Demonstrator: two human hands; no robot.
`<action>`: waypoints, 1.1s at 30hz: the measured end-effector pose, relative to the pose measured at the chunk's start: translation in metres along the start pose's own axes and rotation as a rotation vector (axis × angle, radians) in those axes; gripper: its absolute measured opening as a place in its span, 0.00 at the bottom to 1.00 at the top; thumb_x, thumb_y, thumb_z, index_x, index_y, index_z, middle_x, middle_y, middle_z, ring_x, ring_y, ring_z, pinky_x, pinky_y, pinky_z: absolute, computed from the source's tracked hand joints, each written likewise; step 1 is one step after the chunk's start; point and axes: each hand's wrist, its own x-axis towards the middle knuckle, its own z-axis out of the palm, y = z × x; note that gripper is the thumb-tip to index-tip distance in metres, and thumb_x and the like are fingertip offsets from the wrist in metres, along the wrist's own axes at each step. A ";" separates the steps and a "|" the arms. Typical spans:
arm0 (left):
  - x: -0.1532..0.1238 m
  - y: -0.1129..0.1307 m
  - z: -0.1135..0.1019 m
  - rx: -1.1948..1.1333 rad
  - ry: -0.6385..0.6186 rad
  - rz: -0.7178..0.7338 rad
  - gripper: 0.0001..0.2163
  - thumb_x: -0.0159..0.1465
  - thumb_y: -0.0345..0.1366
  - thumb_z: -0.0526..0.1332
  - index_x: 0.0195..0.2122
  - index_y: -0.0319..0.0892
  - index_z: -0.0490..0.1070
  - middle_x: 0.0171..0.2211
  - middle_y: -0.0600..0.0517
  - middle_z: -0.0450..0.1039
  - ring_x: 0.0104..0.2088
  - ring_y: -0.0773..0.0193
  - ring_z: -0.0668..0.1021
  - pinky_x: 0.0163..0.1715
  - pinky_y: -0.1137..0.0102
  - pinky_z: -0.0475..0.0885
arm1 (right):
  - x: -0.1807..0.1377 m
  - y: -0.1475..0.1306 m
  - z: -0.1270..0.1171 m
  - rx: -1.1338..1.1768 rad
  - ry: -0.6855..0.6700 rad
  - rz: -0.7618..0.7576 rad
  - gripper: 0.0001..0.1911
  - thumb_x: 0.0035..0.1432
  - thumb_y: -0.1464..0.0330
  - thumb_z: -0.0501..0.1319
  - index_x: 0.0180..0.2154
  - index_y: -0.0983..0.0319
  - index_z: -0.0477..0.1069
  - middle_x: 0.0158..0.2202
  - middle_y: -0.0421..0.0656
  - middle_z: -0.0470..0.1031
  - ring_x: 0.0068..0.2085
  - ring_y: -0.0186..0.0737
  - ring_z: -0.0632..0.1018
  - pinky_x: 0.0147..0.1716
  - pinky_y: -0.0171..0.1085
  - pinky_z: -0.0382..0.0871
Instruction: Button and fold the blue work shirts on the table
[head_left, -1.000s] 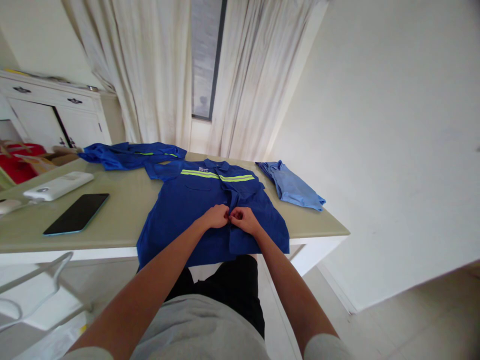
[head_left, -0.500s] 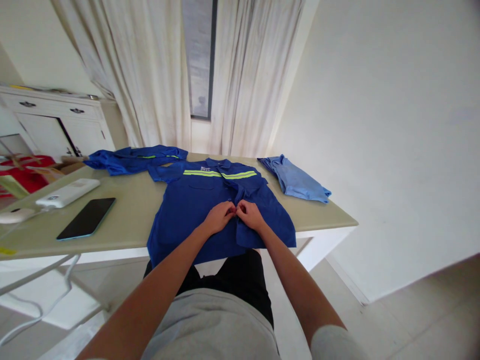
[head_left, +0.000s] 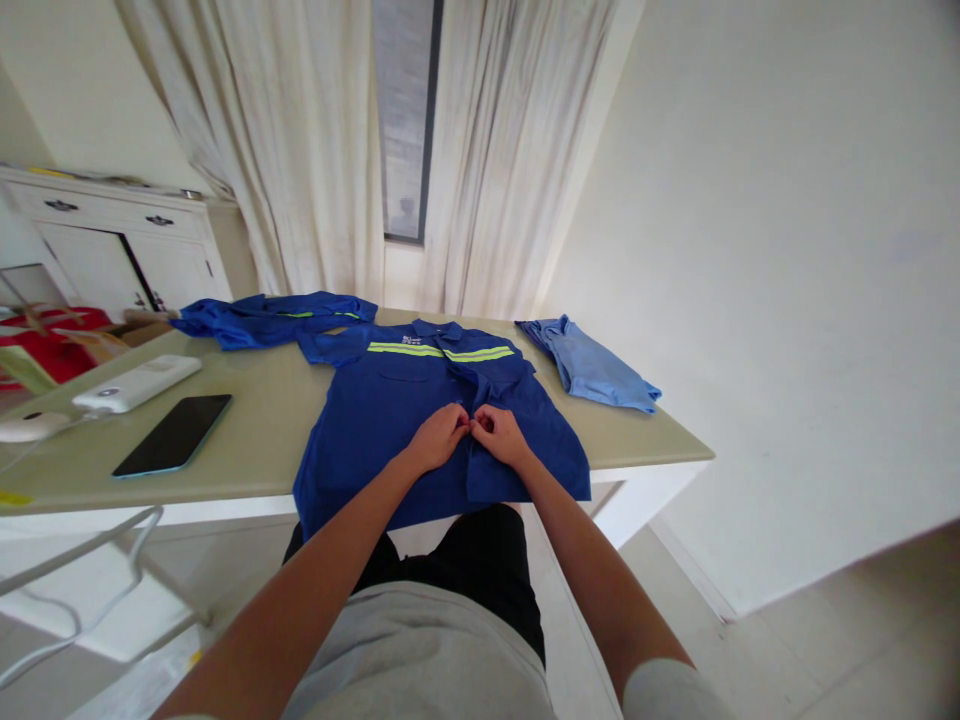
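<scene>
A dark blue short-sleeved work shirt [head_left: 375,430] lies front up, collar away from me, with yellow-green reflective stripes across its chest. Its lower hem hangs over the table's near edge. My left hand [head_left: 441,437] pinches the shirt's front opening at about mid-height. Fingertip to fingertip with it, my right hand [head_left: 500,435] is closed on the other front edge. Whatever small part of the placket sits between the fingers is hidden. Below the hands the right front panel lies partly over the left one.
On the table [head_left: 270,400] a black-screened phone [head_left: 174,436] and a white device with a cable [head_left: 139,384] lie at left. A crumpled blue garment [head_left: 274,318] is at the back left, folded light blue clothing [head_left: 600,365] at right. Curtains [head_left: 300,150] hang behind.
Both hands stay at the same spot on the shirt front, with only slight finger movement. The view has shifted a little.
</scene>
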 end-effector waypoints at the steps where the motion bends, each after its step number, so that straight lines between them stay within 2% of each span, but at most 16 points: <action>1: 0.000 0.000 0.000 0.002 0.011 0.016 0.04 0.70 0.30 0.58 0.37 0.44 0.68 0.39 0.49 0.74 0.42 0.56 0.76 0.45 0.62 0.70 | 0.000 -0.001 0.000 -0.008 0.010 0.003 0.05 0.59 0.68 0.63 0.30 0.60 0.72 0.23 0.35 0.70 0.26 0.34 0.69 0.29 0.33 0.59; 6: -0.001 0.001 -0.003 0.012 0.042 0.080 0.03 0.70 0.31 0.60 0.37 0.44 0.69 0.38 0.50 0.72 0.42 0.56 0.75 0.44 0.63 0.69 | 0.000 -0.001 -0.001 -0.014 0.020 0.017 0.04 0.59 0.69 0.63 0.31 0.60 0.73 0.24 0.36 0.71 0.25 0.33 0.69 0.29 0.33 0.60; 13: -0.004 0.003 -0.006 0.096 0.096 0.089 0.03 0.70 0.34 0.63 0.38 0.44 0.71 0.38 0.49 0.74 0.42 0.55 0.74 0.46 0.61 0.69 | -0.002 -0.001 -0.003 0.030 0.000 -0.030 0.07 0.62 0.68 0.61 0.32 0.60 0.75 0.24 0.37 0.72 0.26 0.34 0.70 0.30 0.33 0.61; 19: -0.003 0.006 -0.006 0.079 0.088 -0.016 0.08 0.73 0.38 0.59 0.35 0.45 0.69 0.34 0.51 0.74 0.37 0.58 0.75 0.40 0.64 0.67 | -0.002 -0.001 -0.005 0.089 0.034 -0.049 0.09 0.62 0.68 0.58 0.36 0.61 0.78 0.26 0.38 0.74 0.26 0.35 0.71 0.30 0.34 0.63; 25: -0.004 0.008 -0.011 0.018 0.047 -0.096 0.07 0.71 0.40 0.61 0.35 0.46 0.71 0.29 0.56 0.76 0.31 0.62 0.76 0.33 0.67 0.63 | 0.000 0.007 -0.001 0.222 -0.030 0.063 0.08 0.58 0.66 0.62 0.36 0.62 0.78 0.25 0.38 0.72 0.25 0.34 0.70 0.28 0.33 0.63; 33: -0.002 0.004 -0.014 -0.075 0.053 -0.181 0.05 0.67 0.38 0.63 0.35 0.46 0.76 0.28 0.55 0.79 0.31 0.61 0.79 0.34 0.68 0.67 | 0.001 0.006 0.000 0.171 -0.069 0.074 0.08 0.58 0.65 0.65 0.38 0.61 0.79 0.24 0.37 0.71 0.25 0.33 0.69 0.27 0.32 0.62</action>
